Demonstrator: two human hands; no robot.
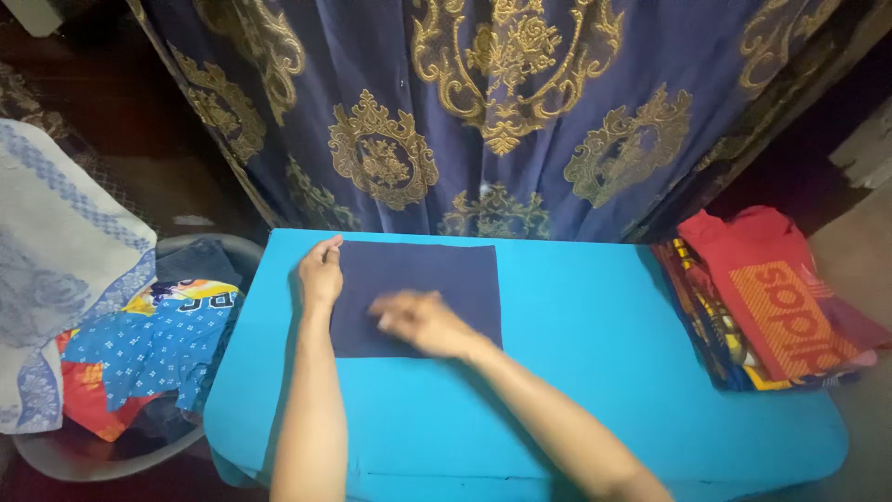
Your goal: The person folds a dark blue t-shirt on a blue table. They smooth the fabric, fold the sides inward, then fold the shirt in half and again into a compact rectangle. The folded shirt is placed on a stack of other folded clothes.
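I saw the left hand (321, 271) lying flat and open on the left edge of a folded navy cloth (418, 297) on the turquoise table (595, 335). The right hand (420, 321), blurred, lay open across it. A grey basin (111, 446) beside held bright clothes (153, 349); folded clothes (771, 302) were stacked at right.

Saw a plain navy cloth (418, 296) on a turquoise table (595, 325), a navy curtain (483, 112) with gold medallions, and a red printed shirt (780, 293).
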